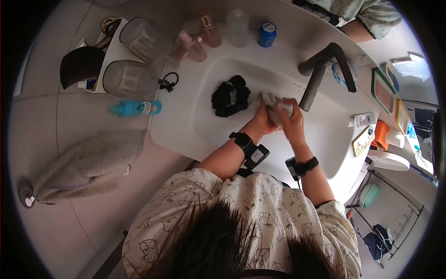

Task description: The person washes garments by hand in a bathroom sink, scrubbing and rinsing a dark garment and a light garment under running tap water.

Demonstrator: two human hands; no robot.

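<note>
- Gripping one pale, bunched cloth [274,101]: two bare hands, left [266,122] and right [291,120], above the sink [313,151], right of its middle, near the tap; both grips narrow, fingers curled around the cloth.
- Sink, white, one basin: holds a black cloth [231,96], crumpled on the left of the basin, apart from the hands.
- Tap [317,76], dark, one: at the far right rim, spout over the basin.
- Bottles, pink, two [193,48] [210,32]: far left corner of the counter; contents cannot be told.
- Bottle, clear [238,30]: upright, right of the pink pair; fill cannot be told.
- Jar, blue, lidded [267,35]: far rim, right of the clear bottle; closed, contents hidden.
- Glasses, clear, two [141,39] [124,78]: at the white holder [110,53], left; nothing can be made out inside.
- Comb, dark [80,66]: at the left side of the holder.
- Bottle, turquoise [137,108]: left of the sink; contents hidden.
- Tube, white [362,120]: lying on the right rim.
- Bowl, mint green [370,195]: on the rack [400,190], lower right; contents cannot be told.
</note>
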